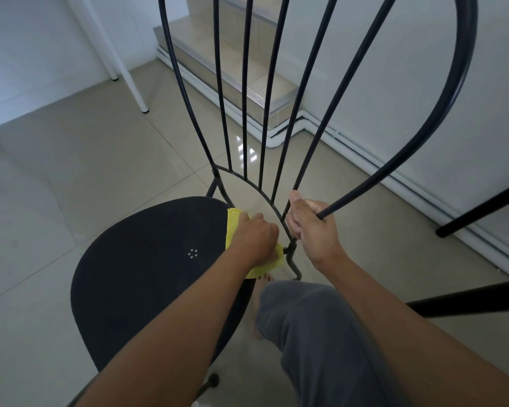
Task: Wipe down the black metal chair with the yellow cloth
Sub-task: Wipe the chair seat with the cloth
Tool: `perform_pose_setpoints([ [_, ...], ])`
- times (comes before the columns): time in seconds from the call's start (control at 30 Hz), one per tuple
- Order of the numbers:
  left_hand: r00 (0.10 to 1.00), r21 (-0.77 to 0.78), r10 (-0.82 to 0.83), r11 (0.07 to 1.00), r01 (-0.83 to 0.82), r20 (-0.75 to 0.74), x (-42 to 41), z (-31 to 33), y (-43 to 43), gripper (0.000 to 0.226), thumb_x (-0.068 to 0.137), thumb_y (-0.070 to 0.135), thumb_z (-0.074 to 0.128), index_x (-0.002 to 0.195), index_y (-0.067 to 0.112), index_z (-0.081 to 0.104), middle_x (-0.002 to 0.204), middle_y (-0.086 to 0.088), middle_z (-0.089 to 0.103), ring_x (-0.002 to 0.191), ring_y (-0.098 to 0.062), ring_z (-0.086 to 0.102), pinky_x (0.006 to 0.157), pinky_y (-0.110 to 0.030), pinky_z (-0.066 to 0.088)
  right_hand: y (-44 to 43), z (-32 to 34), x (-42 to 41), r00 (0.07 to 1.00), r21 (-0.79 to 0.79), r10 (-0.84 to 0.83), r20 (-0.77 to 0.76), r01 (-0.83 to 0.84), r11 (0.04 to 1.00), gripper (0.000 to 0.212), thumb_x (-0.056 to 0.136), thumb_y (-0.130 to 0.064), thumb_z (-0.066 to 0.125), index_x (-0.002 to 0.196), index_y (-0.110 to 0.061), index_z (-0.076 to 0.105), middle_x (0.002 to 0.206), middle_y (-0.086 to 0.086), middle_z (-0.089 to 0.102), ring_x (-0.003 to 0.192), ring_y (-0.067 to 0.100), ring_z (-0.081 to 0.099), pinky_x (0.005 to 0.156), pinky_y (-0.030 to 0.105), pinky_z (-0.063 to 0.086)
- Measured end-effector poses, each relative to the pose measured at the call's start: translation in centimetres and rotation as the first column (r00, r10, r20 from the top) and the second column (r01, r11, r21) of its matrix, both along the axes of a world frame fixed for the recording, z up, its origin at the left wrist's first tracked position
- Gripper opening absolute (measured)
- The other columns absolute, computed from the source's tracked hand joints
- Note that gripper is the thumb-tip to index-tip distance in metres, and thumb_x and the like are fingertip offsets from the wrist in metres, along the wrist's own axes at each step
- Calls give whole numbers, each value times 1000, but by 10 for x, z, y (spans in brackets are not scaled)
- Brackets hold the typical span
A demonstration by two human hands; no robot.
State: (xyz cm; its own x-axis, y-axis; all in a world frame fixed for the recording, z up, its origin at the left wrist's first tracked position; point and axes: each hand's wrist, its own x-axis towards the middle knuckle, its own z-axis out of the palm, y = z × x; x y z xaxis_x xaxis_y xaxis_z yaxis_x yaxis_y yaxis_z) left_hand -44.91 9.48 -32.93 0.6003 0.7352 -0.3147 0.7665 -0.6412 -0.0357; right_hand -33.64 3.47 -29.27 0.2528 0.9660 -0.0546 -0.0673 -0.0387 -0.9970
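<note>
The black metal chair (147,268) fills the middle of the view, its round seat low at the left and its tall back of thin rods rising to the top. My left hand (257,235) presses the yellow cloth (232,227) onto the rear right edge of the seat, close to where the back frame joins it. Most of the cloth is hidden under that hand. My right hand (312,223) grips the outer rod of the back frame just above that joint.
White table legs (130,71) stand at the back left. Tiled steps (247,77) and a white wall run behind the chair. Black rods of another piece of furniture (479,210) reach in from the right. My grey trouser leg (321,333) and bare foot stand beside the seat.
</note>
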Motion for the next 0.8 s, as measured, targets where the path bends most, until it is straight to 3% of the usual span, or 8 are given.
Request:
perform_pose_setpoints([
  [0.1,998,-13,17,1000,-17,64,9,-2,-7,25,91,39,56,91,16,65,86,-1,59,94,-21,49,86,-41,31,0,-1,1,1000,12,17,-8,-17,1000,57,105,-31,43,49,-23,35,46,-3,31,45,13,26,58,36,32],
  [0.27,996,-33,-73,997,71,-47,-6,1,5,12,89,28,58,90,16,62,91,-3,60,101,-21,43,93,-47,31,0,0,2,999,-3,33,28,-33,999,58,106,-31,42,50,-21,35,47,-1,31,47,15,25,51,29,28],
  [0.37,998,-9,-59,998,59,-13,6,-2,-2,16,89,31,55,80,17,57,84,1,57,95,-21,44,91,-46,30,1,-1,0,1000,8,-3,-6,3,1000,57,106,-28,43,50,-21,35,47,-1,29,46,14,25,51,29,28],
  [0.47,998,24,-56,998,55,32,7,-7,-6,19,89,34,54,90,17,64,88,1,62,96,-21,47,87,-45,30,0,-1,1,1000,-5,5,-18,-5,1000,55,105,-27,44,52,-16,35,48,2,28,45,13,26,50,23,30],
  [0.63,988,-76,-114,991,107,-103,-6,4,13,19,91,35,58,91,17,58,92,-1,56,102,-21,43,93,-47,30,0,-2,2,999,7,43,17,-43,999,55,106,-31,42,54,-15,35,48,1,30,46,14,25,48,24,28],
  [0.7,991,-142,-95,987,80,-97,2,2,17,25,90,41,59,88,17,53,91,0,53,101,-20,42,96,-48,28,1,-3,0,1000,6,24,16,-24,1000,55,106,-30,42,52,-18,36,48,0,30,46,14,26,49,25,28],
  [0.8,1000,-258,-7,966,3,-13,7,-4,20,35,91,50,56,89,16,64,95,2,58,102,-21,48,96,-49,26,1,-3,-1,1000,9,14,9,-14,1000,57,106,-29,43,49,-23,36,46,-2,30,45,13,26,51,31,28],
])
